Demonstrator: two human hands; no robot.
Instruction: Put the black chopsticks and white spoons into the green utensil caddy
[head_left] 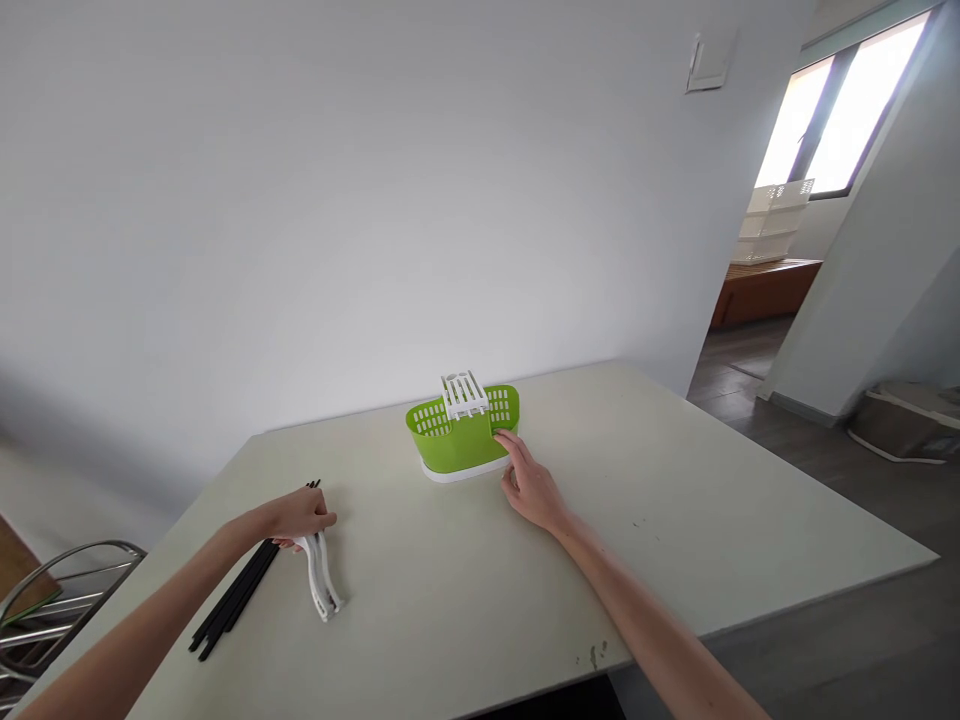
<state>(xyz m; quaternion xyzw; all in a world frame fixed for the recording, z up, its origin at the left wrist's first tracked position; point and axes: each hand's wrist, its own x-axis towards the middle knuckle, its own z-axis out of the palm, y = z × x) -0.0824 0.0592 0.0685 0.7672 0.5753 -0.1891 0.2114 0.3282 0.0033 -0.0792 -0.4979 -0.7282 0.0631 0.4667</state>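
My left hand [298, 515] is closed round some white curved plastic handles [320, 575], whose slotted ends point toward the table's front edge; their other ends are hidden in my grip. Just beneath and left of that hand lies a bundle of black chopsticks [238, 597]. A green utensil basket [466, 446] with perforated sides, a white base and a white slotted rack [464, 394] at its top stands upright near the wall. My right hand [534, 488] is at the basket's right front, fingertips over its rim and thumb low outside.
The pale table [675, 500] runs along a white wall, its front edge close to me. A metal-framed chair [75, 590] is beyond the left edge. Right of the table are a doorway, a window [862, 110] and a brownish bin-like object [907, 420] on the floor.
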